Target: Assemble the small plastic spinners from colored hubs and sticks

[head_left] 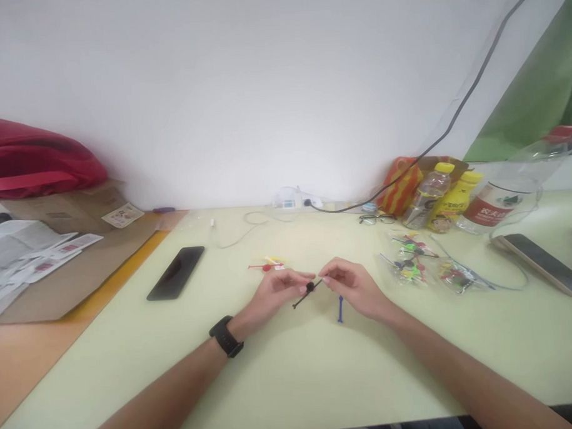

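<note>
Between my two hands is a thin black plastic stick with a round black knob near its middle. My left hand, with a black watch on its wrist, pinches it by the knob between thumb and finger. The fingertips of my right hand close on the stick's upper end. A blue plastic stick shows just below my right hand; whether it lies on the table or is held there I cannot tell. Behind my left hand lie red and yellow plastic pieces, partly hidden.
A dark phone lies left on the table. To the right are clear bags of coloured plastic pieces, another phone, glasses, bottles and a large jug. Cardboard covers the left edge.
</note>
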A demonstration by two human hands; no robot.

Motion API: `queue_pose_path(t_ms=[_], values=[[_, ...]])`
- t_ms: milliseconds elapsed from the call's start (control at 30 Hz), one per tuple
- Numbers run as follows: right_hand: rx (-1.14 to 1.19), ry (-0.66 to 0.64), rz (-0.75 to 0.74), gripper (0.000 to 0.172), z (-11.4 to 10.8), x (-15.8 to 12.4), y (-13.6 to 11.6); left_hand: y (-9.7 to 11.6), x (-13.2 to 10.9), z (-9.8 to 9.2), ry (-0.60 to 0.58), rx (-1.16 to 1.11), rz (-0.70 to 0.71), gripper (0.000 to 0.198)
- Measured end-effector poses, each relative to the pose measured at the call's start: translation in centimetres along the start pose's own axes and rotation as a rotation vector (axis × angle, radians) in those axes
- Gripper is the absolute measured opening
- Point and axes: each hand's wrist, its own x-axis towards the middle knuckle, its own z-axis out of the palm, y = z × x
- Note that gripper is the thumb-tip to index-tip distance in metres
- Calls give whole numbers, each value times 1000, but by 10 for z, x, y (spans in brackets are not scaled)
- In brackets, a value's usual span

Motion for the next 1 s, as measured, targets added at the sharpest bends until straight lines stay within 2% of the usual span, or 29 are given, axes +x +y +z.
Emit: queue_pose_path(t_ms=[167,267,367,433,467,500,567,667,700,767,833,1000], values=[[-205,128,-151,24,1,-4,-2,3,0,1,35,7,-3,28],[-297,75,-205,30,4,-9,-2,5,0,3,61,-32,-14,32],[-231,14,-208,48,9,-13,-1,4,0,3,88,-23,-30,32],[-159,43,-212,65,12,-13,1,4,0,2,99,-16,-29,33],[-126,81,-204,67,12,-13,1,3,1,2,101,-15,-27,33],[-101,110,-183,60,12,-13,2,3,1,2,103,-15,-25,34],[-62,46,-86,35,8,-11,1,2,1,2,107,-17,-24,35],[-9,-203,81,64,0,-8,-3,2,1,3,116,-23,-21,37],[0,-236,93,68,-2,-7,-5,2,1,3,118,-23,-21,37],[1,-172,60,68,-4,-6,-8,2,1,3,120,-18,-20,36],[8,-81,33,60,-4,-5,-10,3,1,3,115,-10,-14,35],[17,31,65,46,-5,-1,-10,1,2,1,104,3,1,33]])
